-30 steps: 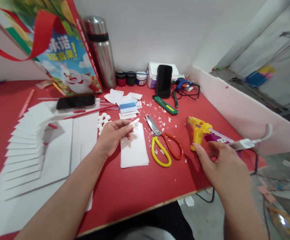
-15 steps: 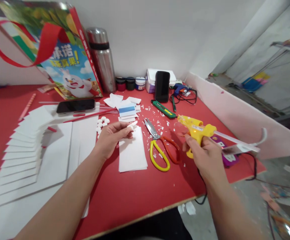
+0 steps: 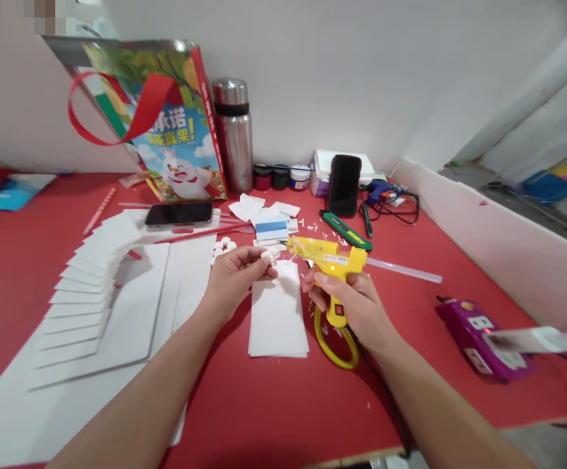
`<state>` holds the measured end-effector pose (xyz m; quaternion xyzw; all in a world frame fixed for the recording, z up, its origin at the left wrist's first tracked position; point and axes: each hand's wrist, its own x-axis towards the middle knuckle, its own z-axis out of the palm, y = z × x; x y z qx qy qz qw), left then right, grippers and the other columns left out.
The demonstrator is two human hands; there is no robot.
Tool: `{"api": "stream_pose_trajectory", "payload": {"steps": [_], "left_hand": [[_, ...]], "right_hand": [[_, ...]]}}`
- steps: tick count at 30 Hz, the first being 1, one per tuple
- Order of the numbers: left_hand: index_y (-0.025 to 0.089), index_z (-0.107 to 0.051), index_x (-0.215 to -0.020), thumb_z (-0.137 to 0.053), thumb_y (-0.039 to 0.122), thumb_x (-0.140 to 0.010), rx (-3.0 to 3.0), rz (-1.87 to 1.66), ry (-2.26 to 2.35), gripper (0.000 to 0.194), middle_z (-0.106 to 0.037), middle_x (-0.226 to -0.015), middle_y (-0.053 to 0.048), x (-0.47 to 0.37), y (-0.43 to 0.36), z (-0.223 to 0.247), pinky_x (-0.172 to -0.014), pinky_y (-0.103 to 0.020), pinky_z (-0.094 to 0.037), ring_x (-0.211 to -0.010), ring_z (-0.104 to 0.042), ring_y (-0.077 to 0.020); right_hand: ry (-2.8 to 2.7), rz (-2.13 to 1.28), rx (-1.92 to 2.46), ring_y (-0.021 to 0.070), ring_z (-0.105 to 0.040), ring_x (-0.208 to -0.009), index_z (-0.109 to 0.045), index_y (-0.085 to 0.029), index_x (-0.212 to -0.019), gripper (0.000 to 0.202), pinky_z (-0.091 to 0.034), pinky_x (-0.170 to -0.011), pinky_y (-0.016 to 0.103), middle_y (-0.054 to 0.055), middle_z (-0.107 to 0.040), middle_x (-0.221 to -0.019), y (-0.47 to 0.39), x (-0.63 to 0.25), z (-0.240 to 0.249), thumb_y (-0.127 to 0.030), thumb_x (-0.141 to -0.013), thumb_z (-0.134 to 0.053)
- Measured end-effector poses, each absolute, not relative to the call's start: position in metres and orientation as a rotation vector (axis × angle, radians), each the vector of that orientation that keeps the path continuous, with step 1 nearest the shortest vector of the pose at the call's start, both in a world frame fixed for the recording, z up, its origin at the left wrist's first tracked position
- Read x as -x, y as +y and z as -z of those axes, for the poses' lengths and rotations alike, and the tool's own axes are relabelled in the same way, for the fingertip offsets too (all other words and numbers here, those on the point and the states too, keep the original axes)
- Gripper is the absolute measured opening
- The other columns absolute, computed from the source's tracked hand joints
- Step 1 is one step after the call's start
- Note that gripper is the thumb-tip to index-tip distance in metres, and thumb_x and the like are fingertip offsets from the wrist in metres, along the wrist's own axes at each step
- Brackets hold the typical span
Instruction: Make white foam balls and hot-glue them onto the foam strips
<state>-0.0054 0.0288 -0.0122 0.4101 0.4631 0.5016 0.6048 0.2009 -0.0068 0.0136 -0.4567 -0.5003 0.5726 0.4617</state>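
My right hand (image 3: 349, 296) is wrapped round the handle of a yellow hot glue gun (image 3: 334, 260), whose nozzle points left. A clear glue stick (image 3: 403, 269) juts from its rear. Between thumb and fingers, my left hand (image 3: 239, 280) pinches a small white piece (image 3: 269, 256), close to the nozzle; whether they touch I cannot tell. Below them lies a small stack of white cards (image 3: 278, 319). Round white pieces (image 3: 223, 246) sit just behind my left hand. Scissors with a yellow loop handle (image 3: 336, 355) are partly hidden under the glue gun and my right hand.
Fanned white cards (image 3: 78, 299) and larger sheets cover the left side. Behind stand a gift bag (image 3: 180, 156), a steel flask (image 3: 237, 140), paint jars (image 3: 280, 177) and an upright phone (image 3: 345, 185). A green cutter (image 3: 344, 229) lies nearby; a purple power strip (image 3: 478, 339) lies right.
My right hand has brought the glue gun left, up to the white piece in my left hand. It now covers much of the scissors. The camera view has shifted.
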Motion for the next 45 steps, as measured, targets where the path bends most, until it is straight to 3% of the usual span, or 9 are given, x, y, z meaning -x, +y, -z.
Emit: {"api": "stream_pose_trajectory", "payload": {"steps": [12,35,45], "left_hand": [[0.012,-0.075,-0.093,-0.088,0.038,-0.074,-0.94,-1.164,1.124,0.035,-0.077,-0.076,-0.006,0.007,0.03,0.01,-0.081,-0.034,-0.062,-0.072,-0.075,-0.0176],[0.013,-0.077,-0.095,-0.086,0.034,-0.078,-0.916,-1.177,1.011,0.029,-0.078,-0.078,-0.006,0.012,0.029,0.016,-0.083,-0.033,-0.062,-0.072,-0.075,-0.0161],[0.01,-0.078,-0.087,-0.091,0.029,-0.071,-0.727,-1.163,0.921,0.029,-0.077,-0.073,-0.007,0.011,0.031,0.007,-0.077,-0.03,-0.064,-0.067,-0.074,-0.0153]], "right_hand": [[-1.405,-1.41,1.208,0.0121,-0.049,-0.051,-0.063,-0.017,-0.067,0.041,-0.035,-0.048,0.026,0.0,-0.056,-0.058,-0.007,-0.208,-0.003,-0.049,-0.093,-0.064],[-1.519,-1.353,1.286,0.0107,-0.046,-0.047,-0.057,-0.017,-0.058,0.042,-0.035,-0.048,0.026,-0.001,-0.05,-0.049,-0.007,-0.203,-0.01,-0.043,-0.091,-0.059],[-1.528,-1.352,1.279,0.0107,-0.046,-0.047,-0.054,-0.018,-0.056,0.044,-0.035,-0.049,0.026,-0.001,-0.05,-0.048,-0.009,-0.203,-0.013,-0.043,-0.093,-0.058]]}}
